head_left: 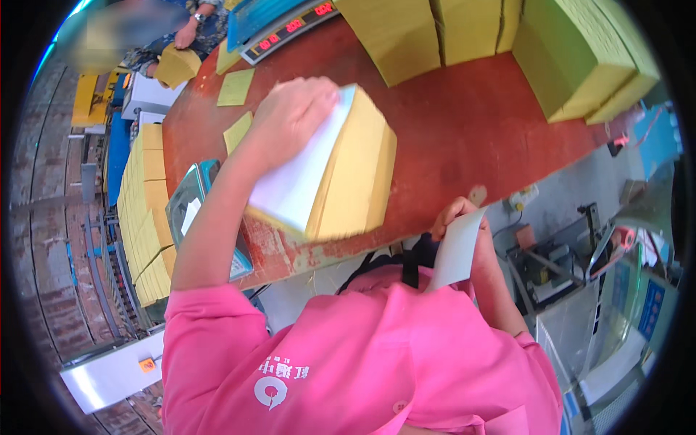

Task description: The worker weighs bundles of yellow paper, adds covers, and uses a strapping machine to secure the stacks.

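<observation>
A thick stack of yellow paper [357,174] stands tilted near the front edge of the red table, with a white sheet [297,188] lying on its left face. My left hand [296,116] is closed over the upper part of that sheet and the stack's edge, its fingers pressed together and slightly blurred. Off the table's front edge, my right hand [453,215] pinches a pale slip of paper [458,248] in front of my pink shirt.
Tall yellow paper stacks [580,69] line the back right of the red table [457,138]. A scale with a red display [290,30] is at the back. A teal-edged tray [187,201] sits left. Another person's hand [186,34] is near a yellow bundle [177,67].
</observation>
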`<move>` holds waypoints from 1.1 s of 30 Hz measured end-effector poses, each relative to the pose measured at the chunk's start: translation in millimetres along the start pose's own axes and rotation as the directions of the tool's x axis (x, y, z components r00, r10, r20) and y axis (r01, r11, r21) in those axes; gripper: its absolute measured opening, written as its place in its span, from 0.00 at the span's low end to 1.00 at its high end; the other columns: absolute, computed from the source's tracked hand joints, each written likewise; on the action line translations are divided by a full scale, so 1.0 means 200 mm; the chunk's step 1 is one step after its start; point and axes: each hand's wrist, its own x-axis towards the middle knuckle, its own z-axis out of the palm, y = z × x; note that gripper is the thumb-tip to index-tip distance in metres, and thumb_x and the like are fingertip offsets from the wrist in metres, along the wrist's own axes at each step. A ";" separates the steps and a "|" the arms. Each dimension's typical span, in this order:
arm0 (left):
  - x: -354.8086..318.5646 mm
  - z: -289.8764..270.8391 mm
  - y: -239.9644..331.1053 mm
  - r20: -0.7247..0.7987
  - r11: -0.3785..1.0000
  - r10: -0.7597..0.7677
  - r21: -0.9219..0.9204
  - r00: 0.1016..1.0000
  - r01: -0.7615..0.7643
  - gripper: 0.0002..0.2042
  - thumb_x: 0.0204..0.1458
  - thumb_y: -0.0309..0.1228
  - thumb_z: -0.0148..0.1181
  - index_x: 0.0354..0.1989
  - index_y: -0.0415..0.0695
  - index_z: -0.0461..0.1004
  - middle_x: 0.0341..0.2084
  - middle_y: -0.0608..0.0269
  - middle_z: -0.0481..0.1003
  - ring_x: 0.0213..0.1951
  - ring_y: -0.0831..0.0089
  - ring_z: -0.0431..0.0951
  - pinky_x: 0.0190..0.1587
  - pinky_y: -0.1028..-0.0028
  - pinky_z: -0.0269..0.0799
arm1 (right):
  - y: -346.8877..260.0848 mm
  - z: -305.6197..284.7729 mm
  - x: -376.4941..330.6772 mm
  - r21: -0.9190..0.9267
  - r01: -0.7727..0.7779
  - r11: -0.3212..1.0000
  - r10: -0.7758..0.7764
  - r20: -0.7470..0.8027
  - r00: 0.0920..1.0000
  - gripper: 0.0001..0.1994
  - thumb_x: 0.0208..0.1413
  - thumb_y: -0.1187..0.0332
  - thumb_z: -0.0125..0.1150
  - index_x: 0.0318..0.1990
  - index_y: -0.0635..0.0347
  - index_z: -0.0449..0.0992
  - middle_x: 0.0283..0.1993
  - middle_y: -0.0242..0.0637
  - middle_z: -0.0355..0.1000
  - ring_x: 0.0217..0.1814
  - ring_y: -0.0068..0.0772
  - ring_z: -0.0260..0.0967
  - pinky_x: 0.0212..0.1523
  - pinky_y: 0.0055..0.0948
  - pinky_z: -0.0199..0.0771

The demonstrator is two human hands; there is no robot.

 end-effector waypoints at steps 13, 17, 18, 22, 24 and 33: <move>-0.46 0.04 0.17 -0.419 0.920 0.361 0.014 0.833 -0.392 0.22 0.61 0.33 0.50 0.62 0.37 0.65 0.59 0.45 0.68 0.62 0.51 0.66 0.66 0.62 0.56 | 0.74 0.19 -0.25 0.472 -0.016 0.881 0.184 -0.312 0.932 0.08 0.59 0.69 0.52 0.40 0.66 0.71 0.43 0.44 0.73 0.48 0.45 0.73 0.54 0.42 0.72; -0.65 0.06 0.14 -0.305 0.955 0.255 0.227 0.917 -0.190 0.25 0.62 0.35 0.48 0.66 0.35 0.59 0.63 0.41 0.63 0.66 0.50 0.61 0.68 0.64 0.53 | 0.81 0.26 -0.25 0.196 0.066 0.978 -0.022 -0.219 0.976 0.08 0.60 0.69 0.52 0.41 0.64 0.72 0.43 0.40 0.74 0.44 0.34 0.73 0.50 0.34 0.72; -0.68 0.08 0.09 -0.312 0.951 0.269 0.237 0.911 -0.199 0.25 0.62 0.35 0.48 0.66 0.35 0.59 0.63 0.41 0.63 0.66 0.50 0.61 0.68 0.64 0.53 | 0.74 0.39 -0.27 0.154 0.001 0.988 0.055 -0.355 0.933 0.09 0.58 0.71 0.52 0.44 0.61 0.73 0.42 0.35 0.75 0.42 0.26 0.72 0.47 0.29 0.71; -0.66 0.13 -0.09 -0.199 0.985 0.083 -0.131 0.976 -0.110 0.27 0.64 0.39 0.44 0.68 0.36 0.57 0.66 0.45 0.59 0.68 0.54 0.59 0.69 0.66 0.51 | 0.68 0.52 -0.32 0.146 0.043 0.988 0.023 -0.424 0.905 0.13 0.53 0.75 0.49 0.46 0.59 0.74 0.41 0.30 0.75 0.40 0.22 0.72 0.44 0.26 0.71; -0.65 0.15 -0.10 -0.194 0.971 0.068 -0.215 0.979 -0.110 0.28 0.64 0.41 0.43 0.68 0.37 0.57 0.67 0.46 0.59 0.68 0.56 0.59 0.69 0.66 0.51 | 0.67 0.48 -0.35 0.155 0.085 0.984 -0.016 -0.402 0.915 0.13 0.53 0.75 0.49 0.46 0.59 0.74 0.41 0.29 0.75 0.40 0.22 0.72 0.43 0.26 0.71; -0.73 0.72 -0.01 0.121 -0.184 0.548 -0.948 0.828 0.260 0.25 0.67 0.43 0.41 0.68 0.42 0.58 0.59 0.58 0.69 0.59 0.67 0.70 0.60 0.66 0.68 | 0.36 0.32 -0.99 0.104 0.204 0.973 -0.134 -0.459 0.878 0.07 0.48 0.76 0.51 0.35 0.63 0.73 0.37 0.37 0.72 0.40 0.32 0.70 0.44 0.31 0.71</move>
